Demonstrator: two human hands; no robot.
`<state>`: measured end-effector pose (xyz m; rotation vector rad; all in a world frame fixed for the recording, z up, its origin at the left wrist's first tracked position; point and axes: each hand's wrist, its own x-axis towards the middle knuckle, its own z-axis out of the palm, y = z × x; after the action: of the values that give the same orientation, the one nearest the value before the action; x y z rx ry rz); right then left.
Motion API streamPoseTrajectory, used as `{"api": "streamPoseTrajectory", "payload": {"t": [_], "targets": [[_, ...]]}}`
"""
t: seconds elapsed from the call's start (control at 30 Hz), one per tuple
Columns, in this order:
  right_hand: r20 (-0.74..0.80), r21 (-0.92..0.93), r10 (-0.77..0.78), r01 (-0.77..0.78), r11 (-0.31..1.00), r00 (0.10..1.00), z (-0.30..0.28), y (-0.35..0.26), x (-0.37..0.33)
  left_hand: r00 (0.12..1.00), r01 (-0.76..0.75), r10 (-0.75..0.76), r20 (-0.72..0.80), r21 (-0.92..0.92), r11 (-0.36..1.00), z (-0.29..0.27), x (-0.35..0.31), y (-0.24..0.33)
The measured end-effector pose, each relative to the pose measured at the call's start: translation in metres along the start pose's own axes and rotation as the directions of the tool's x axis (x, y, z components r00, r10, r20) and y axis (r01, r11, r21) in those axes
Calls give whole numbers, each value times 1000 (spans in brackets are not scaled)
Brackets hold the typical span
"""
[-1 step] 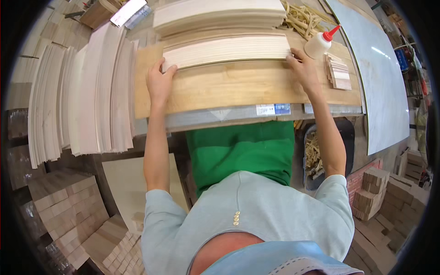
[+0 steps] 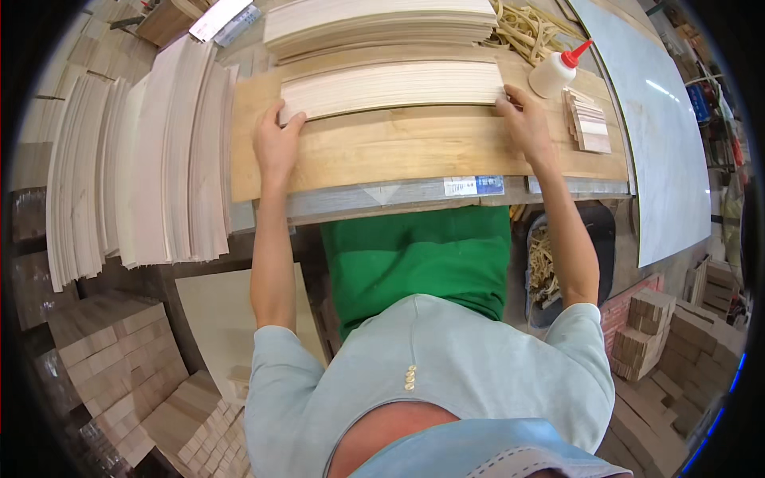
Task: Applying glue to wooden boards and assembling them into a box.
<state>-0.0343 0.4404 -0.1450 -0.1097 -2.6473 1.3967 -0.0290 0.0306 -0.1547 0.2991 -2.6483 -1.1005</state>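
A long, pale wooden panel with fine lines along its length lies on a wide light-brown board. My left hand grips its left end, the thumb near the front corner and the fingers round the end. At the opposite end my right hand holds it between curled fingers and thumb. Just beyond my right hand stands a white squeeze bottle with a red nozzle. Nearer me and to its right sits a small stack of short striped wood pieces.
Stacked long boards lie behind the panel, beside a heap of tan bands. Upright thin boards crowd the left. A grey sheet is on the right. Below the bench edge is a black bin holding similar bands.
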Motion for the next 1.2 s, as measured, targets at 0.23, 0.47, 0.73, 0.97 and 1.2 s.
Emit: {"api": "streamPoseTrajectory", "payload": {"t": [0.23, 0.47, 0.73, 0.97, 1.2], "targets": [[18, -344, -273, 262, 902, 962, -19, -4, -92, 996, -21, 13, 87, 90, 996, -43, -83, 21], [65, -382, -291, 293, 876, 954, -14, -5, -82, 978, -107, 62, 201, 220, 970, -45, -76, 15], [287, -294, -168, 254, 921, 943, -28, -8, -46, 913, -277, 219, 344, 129, 952, -40, -58, 1], [389, -295, -106, 232, 927, 915, -29, 3, -32, 921, -243, 219, 321, 37, 969, -26, -54, 8], [384, -296, -205, 331, 896, 900, -36, 7, -28, 912, -270, 257, 320, -4, 963, -26, -49, 9]]}}
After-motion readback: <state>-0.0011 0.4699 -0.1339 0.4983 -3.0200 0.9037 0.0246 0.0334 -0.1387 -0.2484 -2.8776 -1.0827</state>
